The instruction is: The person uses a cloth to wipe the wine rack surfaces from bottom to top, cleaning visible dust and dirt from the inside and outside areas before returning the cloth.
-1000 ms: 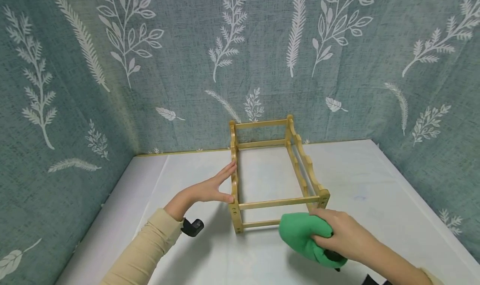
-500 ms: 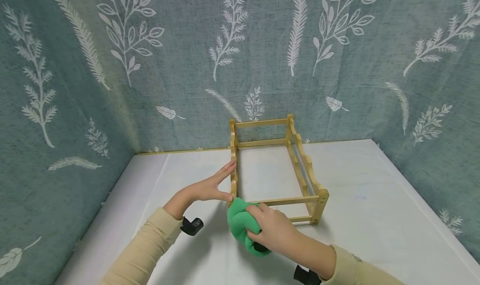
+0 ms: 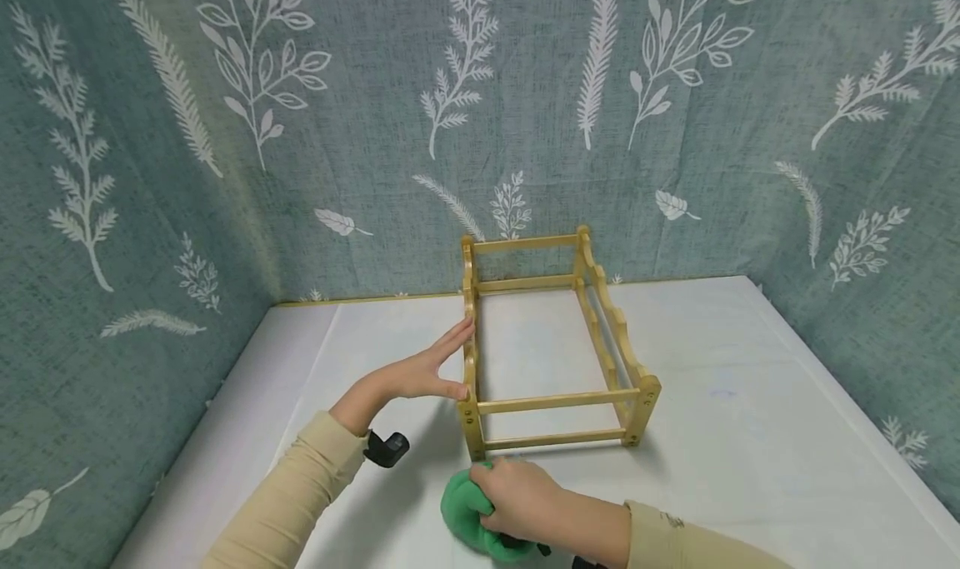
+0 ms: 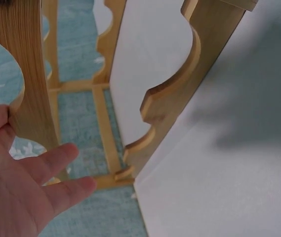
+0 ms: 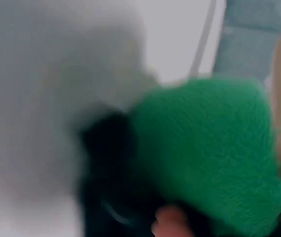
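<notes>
A light wooden rack with scalloped side rails stands on the white table. My left hand touches its left rail, fingers spread and thumb near the front post. In the left wrist view the same hand reaches along a scalloped rail with the fingers fairly straight. Just in front of the rack, my right hand grips a bunched green fuzzy cloth, low over the table. The right wrist view shows the cloth close up, blurred, with a black part beside it.
The white tabletop spreads around the rack. Behind and at both sides hangs a blue-green curtain with white leaf prints. A small black wrist camera sits below my left wrist.
My right hand has carried the green cloth leftward across the rack's front, then down and toward me, away from the front post. The left hand and the rack have stayed put.
</notes>
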### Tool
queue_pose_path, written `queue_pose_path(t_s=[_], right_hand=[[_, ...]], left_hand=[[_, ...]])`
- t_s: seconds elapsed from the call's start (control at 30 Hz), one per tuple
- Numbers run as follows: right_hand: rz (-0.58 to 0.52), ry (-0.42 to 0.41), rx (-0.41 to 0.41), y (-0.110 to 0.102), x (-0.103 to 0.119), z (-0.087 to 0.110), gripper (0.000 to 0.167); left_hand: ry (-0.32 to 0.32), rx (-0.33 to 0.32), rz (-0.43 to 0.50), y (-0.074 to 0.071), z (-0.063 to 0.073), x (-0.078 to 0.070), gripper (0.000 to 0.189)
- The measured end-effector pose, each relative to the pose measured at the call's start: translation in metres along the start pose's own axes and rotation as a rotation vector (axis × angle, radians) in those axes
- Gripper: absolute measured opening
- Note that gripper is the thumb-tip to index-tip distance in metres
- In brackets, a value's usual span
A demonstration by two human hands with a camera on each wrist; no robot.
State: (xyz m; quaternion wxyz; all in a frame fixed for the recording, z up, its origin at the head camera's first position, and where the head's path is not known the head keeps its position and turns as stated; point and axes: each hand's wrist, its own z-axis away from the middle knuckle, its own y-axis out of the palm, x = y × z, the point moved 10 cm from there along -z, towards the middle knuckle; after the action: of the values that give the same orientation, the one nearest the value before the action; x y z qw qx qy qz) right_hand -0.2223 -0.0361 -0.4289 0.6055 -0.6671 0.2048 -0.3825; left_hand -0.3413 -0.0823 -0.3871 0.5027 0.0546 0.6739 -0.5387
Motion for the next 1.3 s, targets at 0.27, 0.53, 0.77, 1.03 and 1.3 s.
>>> queue_pose_path(t_s=[0.27,0.53,0.77,1.03,1.3], right_hand=[[-0.082,-0.038,-0.291,-0.046,-0.011,-0.002,0.023],[-0.224,0.026,-0.357,-0.095,-0.017,0.009,0.028],[-0.598,0.008,-0.315,-0.108,-0.028,0.021,0.027],[-0.596,0.014,-0.074,-0.025,-0.034,0.006,0.022],[-0.539,-0.002,-0.228,-0.020,-0.041,-0.001,0.018]], left_hand=[[-0.003,0.005,-0.013,0.000,0.000,-0.002,0.117],[0.015,0.005,-0.018,-0.002,0.000,-0.002,0.108],[0.015,0.012,-0.022,-0.002,0.001,-0.004,0.088],[0.015,0.017,-0.002,-0.001,0.002,-0.003,0.101],[-0.005,0.019,0.009,0.001,0.000,0.000,0.101]])
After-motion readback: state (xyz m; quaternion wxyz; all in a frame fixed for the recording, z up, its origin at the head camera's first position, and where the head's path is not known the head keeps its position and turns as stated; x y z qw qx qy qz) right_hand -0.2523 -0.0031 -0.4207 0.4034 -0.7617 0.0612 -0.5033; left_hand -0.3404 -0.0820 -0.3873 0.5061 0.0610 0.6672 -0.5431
